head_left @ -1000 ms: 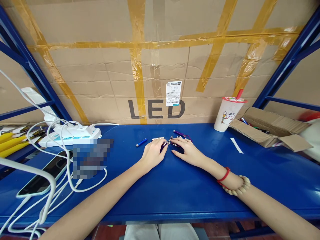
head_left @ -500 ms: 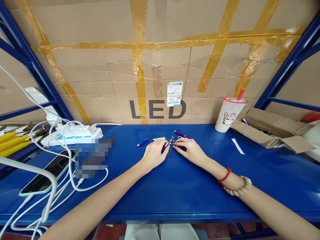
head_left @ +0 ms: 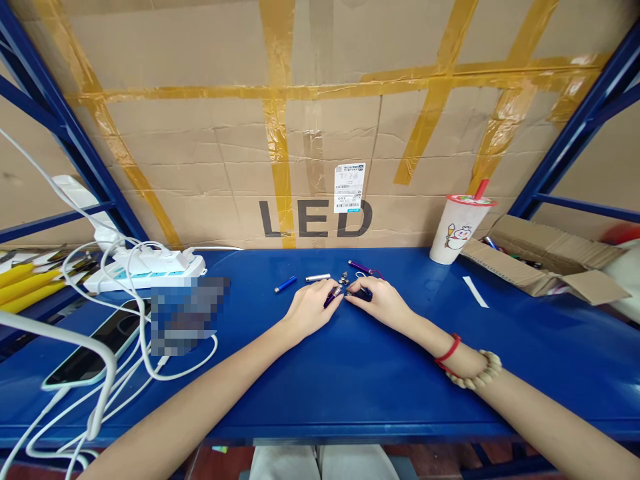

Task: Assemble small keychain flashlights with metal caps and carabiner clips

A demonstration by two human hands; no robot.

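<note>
Left hand (head_left: 313,308): pinches a dark purple metal tube (head_left: 331,297), silvery end towards the small silvery parts, just left of them.
Right hand (head_left: 381,301): curls just right of the parts, thumb and forefinger nearly meeting — cannot tell whether on anything; partly covers a dark object (head_left: 367,294).
Small silvery parts (head_left: 344,279): lie loose in a cluster; seemingly partway handled, with one tube picked up and no part visibly joined to it.
Silver tube (head_left: 318,277): lies left of the parts, not picked up.
Blue tube (head_left: 285,285): lies farther left of them.
Corded purple tube (head_left: 361,268): rests just beyond them, rightward.
Cardboard box (head_left: 507,267): stands open well right of the parts — holds pen-like sticks and something dark.
Lidded cup (head_left: 453,232): stands between parts and box, red straw in; hides any drink.
</note>
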